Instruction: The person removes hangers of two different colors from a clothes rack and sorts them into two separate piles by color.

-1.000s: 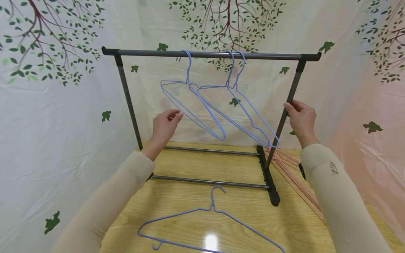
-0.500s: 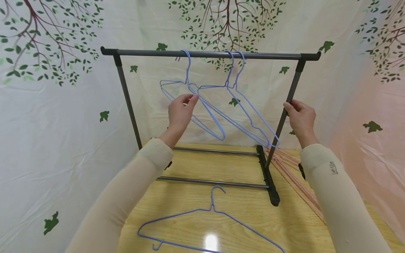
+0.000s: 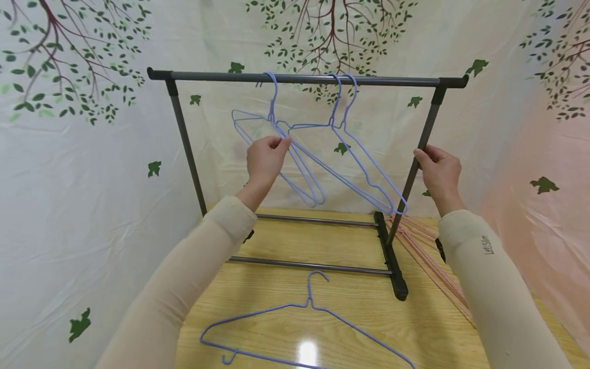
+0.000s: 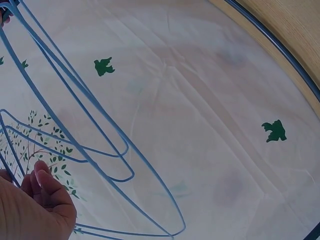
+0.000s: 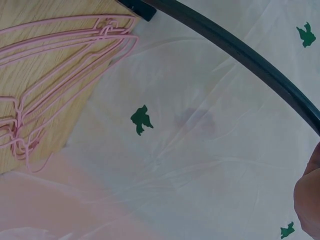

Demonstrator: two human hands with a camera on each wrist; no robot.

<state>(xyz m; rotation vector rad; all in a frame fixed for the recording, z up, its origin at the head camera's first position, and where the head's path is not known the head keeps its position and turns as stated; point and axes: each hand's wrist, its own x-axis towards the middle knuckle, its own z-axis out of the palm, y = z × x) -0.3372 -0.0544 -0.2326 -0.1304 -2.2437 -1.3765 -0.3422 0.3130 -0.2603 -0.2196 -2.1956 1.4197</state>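
Note:
Blue wire hangers hang from the top bar of a dark grey garment rack (image 3: 392,81). My left hand (image 3: 266,163) pinches the shoulder of a hanger (image 3: 271,105) left of the bar's middle. In the left wrist view, that hand (image 4: 42,212) has its fingers curled beside blue wires, and its exact contact is partly hidden. Two more blue hangers (image 3: 352,105) hang close together further right. My right hand (image 3: 441,171) grips the rack's right post (image 3: 426,128) with thumb and fingers. Only the edge of this hand (image 5: 307,200) shows in the right wrist view.
Flat on the wooden table (image 3: 258,287), in front of the rack, lies one blue-purple hanger (image 3: 310,302). Pink hangers (image 3: 428,259) are bundled on the table right of the rack's foot (image 3: 392,266). A printed cloth (image 3: 110,205) encloses the back and sides.
My left hand has moved right and up to the left hanging hangers. Their lower ends have swung slightly, and two outlines now show apart. The right hand has stayed on the post.

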